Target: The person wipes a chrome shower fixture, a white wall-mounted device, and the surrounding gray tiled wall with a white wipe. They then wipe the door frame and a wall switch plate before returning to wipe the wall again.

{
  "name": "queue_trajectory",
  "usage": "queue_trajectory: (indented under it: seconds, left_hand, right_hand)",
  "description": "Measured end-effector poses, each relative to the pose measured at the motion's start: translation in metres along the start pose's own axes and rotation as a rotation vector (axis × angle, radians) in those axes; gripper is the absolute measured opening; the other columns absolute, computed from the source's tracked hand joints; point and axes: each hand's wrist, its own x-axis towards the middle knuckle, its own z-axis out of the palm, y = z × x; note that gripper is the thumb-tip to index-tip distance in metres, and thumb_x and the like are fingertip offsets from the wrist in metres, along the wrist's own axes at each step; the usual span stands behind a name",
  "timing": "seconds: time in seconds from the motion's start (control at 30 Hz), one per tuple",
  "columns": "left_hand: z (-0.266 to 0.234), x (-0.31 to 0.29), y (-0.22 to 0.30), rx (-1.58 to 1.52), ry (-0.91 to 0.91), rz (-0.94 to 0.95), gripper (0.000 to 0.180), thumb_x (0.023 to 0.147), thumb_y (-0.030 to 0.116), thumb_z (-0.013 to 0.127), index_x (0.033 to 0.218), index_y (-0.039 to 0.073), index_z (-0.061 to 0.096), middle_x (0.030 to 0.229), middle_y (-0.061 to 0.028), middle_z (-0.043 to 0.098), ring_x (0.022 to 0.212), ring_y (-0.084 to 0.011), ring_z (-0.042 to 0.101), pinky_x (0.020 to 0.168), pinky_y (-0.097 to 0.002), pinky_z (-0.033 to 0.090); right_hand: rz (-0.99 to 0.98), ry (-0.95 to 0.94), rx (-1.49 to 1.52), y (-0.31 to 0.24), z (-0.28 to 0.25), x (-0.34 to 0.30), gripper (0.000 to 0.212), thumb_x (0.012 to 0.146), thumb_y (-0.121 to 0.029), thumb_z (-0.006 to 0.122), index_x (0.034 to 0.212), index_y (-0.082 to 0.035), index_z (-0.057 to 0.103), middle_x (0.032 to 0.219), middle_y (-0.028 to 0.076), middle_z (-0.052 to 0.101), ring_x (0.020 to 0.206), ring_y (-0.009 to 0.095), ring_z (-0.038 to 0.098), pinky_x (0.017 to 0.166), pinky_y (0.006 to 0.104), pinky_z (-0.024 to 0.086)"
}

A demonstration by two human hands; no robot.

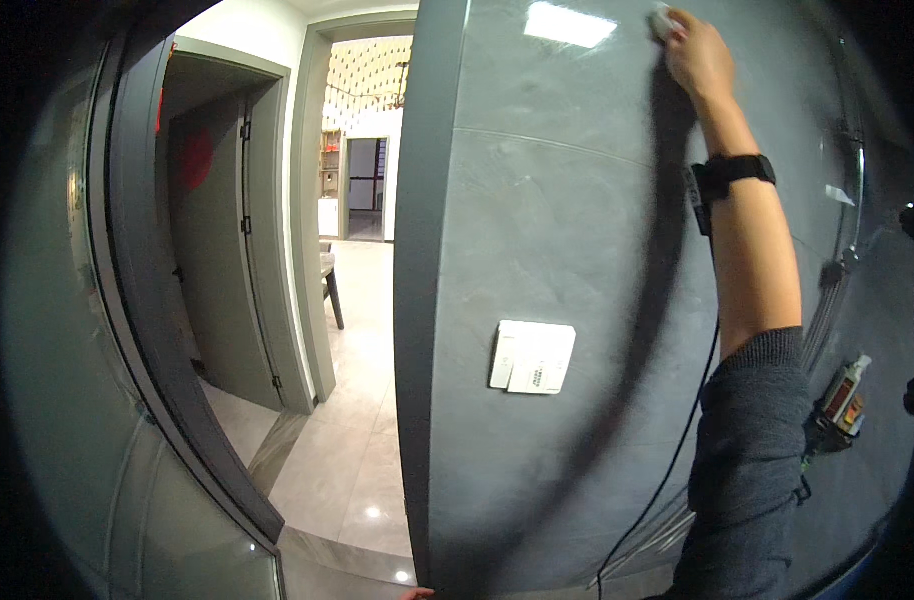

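Note:
My right hand is raised high against the dark grey tiled wall. Its fingers are closed round a small pale thing that presses on or lies close to the tile; its kind is too blurred to tell. A black band with a small dark box circles that wrist, and a dark cable hangs down from it. Of my left hand only a sliver of skin shows at the lower edge, by the foot of the wall's corner, and its fingers cannot be made out.
A white switch panel sits on the wall below my raised arm. To the right are a bottle on a small shelf and a chrome vertical rail. Leftward stand a glass door, a doorway and a grey door.

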Motion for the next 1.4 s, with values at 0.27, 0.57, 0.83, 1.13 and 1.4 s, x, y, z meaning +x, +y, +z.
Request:
queue_trajectory:
  seconds: [0.27, 0.57, 0.83, 1.13, 1.4]
  left_hand:
    - [0.000, 0.013, -0.002, -0.075, -0.056, 0.086, 0.030, 0.089, 0.015, 0.070, 0.117, 0.008, 0.065, 0.078, -0.0032, 0.062, 0.072, -0.0110, 0.057, 0.066, -0.0278, 0.049]
    - [-0.033, -0.006, 0.004, -0.127, -0.109, -0.042, 0.026, 0.089, 0.010, 0.071, 0.114, 0.007, 0.067, 0.077, 0.0034, 0.057, 0.072, -0.0059, 0.053, 0.062, -0.0219, 0.044]
    - [-0.056, -0.017, 0.020, 0.018, -0.226, -0.032, 0.028, 0.089, 0.016, 0.071, 0.115, 0.008, 0.066, 0.077, 0.0000, 0.060, 0.071, -0.0076, 0.056, 0.064, -0.0241, 0.046]
    - [-0.048, -0.009, 0.044, 0.061, -0.282, 0.065, 0.029, 0.089, 0.017, 0.070, 0.116, 0.010, 0.067, 0.087, -0.0046, 0.068, 0.083, -0.0133, 0.065, 0.078, -0.0298, 0.053]
    - [-0.049, -0.036, 0.048, 0.102, -0.218, 0.022, 0.028, 0.087, 0.013, 0.071, 0.114, 0.007, 0.067, 0.080, -0.0041, 0.067, 0.077, -0.0113, 0.064, 0.074, -0.0282, 0.053]
  right_hand:
    - [-0.525, -0.210, 0.428, -0.157, -0.013, -0.112, 0.026, 0.089, -0.002, 0.058, 0.109, -0.014, 0.072, 0.099, 0.012, 0.064, 0.086, 0.033, 0.066, 0.076, 0.0407, 0.055]
    - [-0.554, -0.537, 0.461, -0.075, -0.087, -0.199, 0.029, 0.076, 0.000, 0.065, 0.100, -0.015, 0.074, 0.095, 0.006, 0.062, 0.087, 0.025, 0.062, 0.075, 0.0354, 0.051]
    - [0.326, -0.297, 0.243, -0.004, -0.137, -0.310, 0.032, 0.088, 0.004, 0.062, 0.114, -0.014, 0.071, 0.101, 0.011, 0.061, 0.088, 0.022, 0.064, 0.076, 0.0315, 0.053]
    - [0.180, -0.662, 0.428, -0.167, -0.191, -0.480, 0.043, 0.076, 0.001, 0.066, 0.114, -0.019, 0.067, 0.103, 0.010, 0.061, 0.090, 0.029, 0.062, 0.079, 0.0377, 0.052]
    - [0.549, -0.290, 0.571, -0.132, -0.152, -0.381, 0.028, 0.089, -0.002, 0.062, 0.116, -0.009, 0.070, 0.099, 0.012, 0.063, 0.087, 0.026, 0.063, 0.077, 0.0333, 0.052]
